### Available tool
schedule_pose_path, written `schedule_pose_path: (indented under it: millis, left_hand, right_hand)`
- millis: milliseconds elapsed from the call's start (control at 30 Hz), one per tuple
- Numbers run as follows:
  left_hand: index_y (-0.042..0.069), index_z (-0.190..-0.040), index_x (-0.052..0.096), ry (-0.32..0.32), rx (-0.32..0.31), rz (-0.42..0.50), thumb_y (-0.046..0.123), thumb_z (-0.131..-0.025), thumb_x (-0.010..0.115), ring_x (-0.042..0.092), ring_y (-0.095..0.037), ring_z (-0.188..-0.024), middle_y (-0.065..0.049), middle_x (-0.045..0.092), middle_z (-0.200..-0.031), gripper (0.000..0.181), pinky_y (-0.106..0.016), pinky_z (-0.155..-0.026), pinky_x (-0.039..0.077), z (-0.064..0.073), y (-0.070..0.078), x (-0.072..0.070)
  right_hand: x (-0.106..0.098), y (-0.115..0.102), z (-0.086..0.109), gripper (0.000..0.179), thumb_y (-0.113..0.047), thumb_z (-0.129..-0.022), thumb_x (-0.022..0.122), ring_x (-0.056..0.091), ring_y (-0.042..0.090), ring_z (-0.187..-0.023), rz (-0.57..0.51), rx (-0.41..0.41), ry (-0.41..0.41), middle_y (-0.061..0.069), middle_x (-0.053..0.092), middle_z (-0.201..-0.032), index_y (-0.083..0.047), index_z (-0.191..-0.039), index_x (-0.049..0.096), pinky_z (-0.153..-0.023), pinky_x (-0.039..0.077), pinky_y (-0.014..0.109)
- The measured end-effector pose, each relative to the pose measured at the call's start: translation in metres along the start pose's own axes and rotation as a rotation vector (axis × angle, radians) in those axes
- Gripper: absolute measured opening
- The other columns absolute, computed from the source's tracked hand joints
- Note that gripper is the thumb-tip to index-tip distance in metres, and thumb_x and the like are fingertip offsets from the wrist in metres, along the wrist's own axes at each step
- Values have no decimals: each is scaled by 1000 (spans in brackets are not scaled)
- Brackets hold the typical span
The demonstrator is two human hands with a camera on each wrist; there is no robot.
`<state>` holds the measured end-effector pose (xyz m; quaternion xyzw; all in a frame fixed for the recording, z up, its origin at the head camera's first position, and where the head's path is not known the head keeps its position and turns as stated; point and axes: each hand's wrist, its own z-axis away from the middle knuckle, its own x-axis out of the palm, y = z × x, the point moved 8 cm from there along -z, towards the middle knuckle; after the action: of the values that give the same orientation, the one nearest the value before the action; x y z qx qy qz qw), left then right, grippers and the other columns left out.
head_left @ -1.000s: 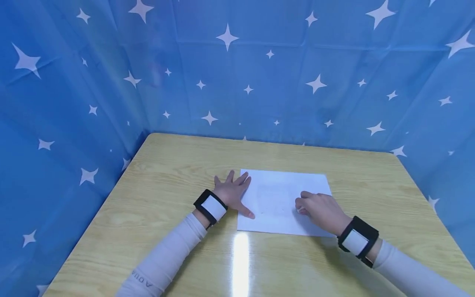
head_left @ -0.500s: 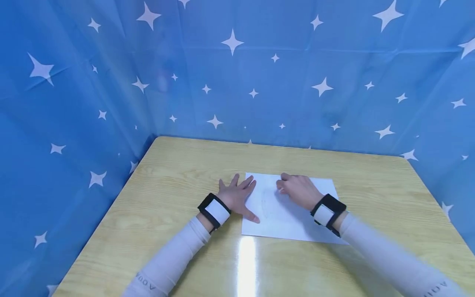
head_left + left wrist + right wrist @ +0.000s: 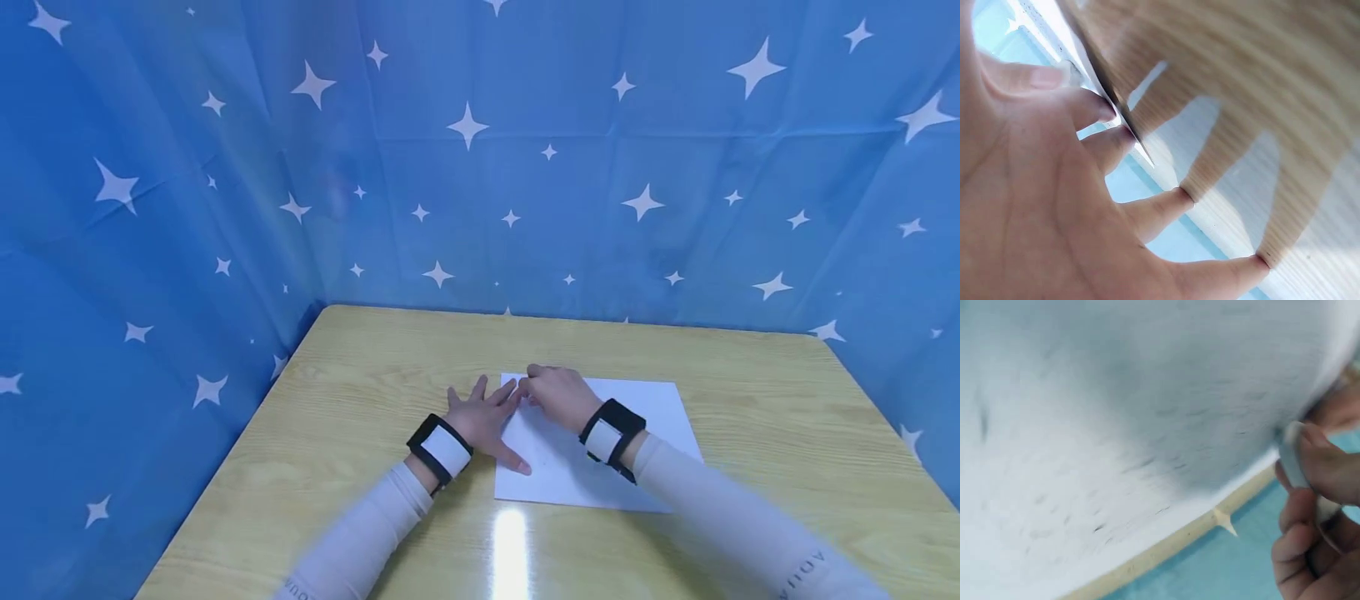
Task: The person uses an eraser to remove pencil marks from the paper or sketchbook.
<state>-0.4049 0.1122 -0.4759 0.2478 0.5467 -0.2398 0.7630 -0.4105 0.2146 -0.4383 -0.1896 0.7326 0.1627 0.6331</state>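
Observation:
A white sheet of paper (image 3: 562, 479) lies on the wooden table. Fingers spread wide, my left hand (image 3: 483, 423) rests over the sheet's left edge, and in the left wrist view some fingertips touch the table beyond the paper. My right hand (image 3: 561, 397) is over the upper left of the sheet, close to the left fingertips. In the right wrist view it pinches a small white eraser (image 3: 1292, 459) between thumb and curled fingers, against the paper. Dark crumbs and faint marks (image 3: 1141, 465) are scattered over the sheet. The eraser is hidden in the head view.
The wooden table (image 3: 390, 350) extends around the paper on all sides. A blue curtain (image 3: 555, 242) with white stars hangs behind it and to both sides. Light glares off the tabletop in front of the sheet.
My right hand has moved from the right part of the paper leftward and up, to beside my left hand. Faint lines seen earlier are less visible. The left hand stays on the sheet's edge.

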Motion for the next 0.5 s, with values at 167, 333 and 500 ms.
schedule_pose_path:
  millis: [167, 333, 500]
  left_hand:
    - [24, -156, 13, 4, 13, 18, 84, -57, 62, 2, -39, -142, 6, 7, -163, 125, -81, -100, 15, 0, 1, 2]
    - [24, -156, 14, 7, -4, 2, 82, -57, 65, 1, -39, -142, 6, 7, -163, 126, -81, -101, 13, 4, -7, -14]
    - [25, -155, 16, 6, -2, -8, 84, -56, 63, 4, -39, -142, 6, 9, -162, 125, -81, -101, 16, 4, -5, -6]
  right_hand:
    - [4, 25, 26, 13, -17, -82, 74, 54, 13, -61, 90, 21, 14, 3, 64, -80, -15, -95, 75, -57, 55, 32]
    - [-12, 61, 53, 8, -10, -79, 77, 47, 13, -56, 54, 130, 4, 2, 61, -74, -13, -86, 73, -52, 49, 31]
    - [-11, 31, 33, 11, -6, -77, 77, 54, 13, -61, 19, 146, -10, 2, 64, -76, -12, -86, 74, -58, 54, 30]
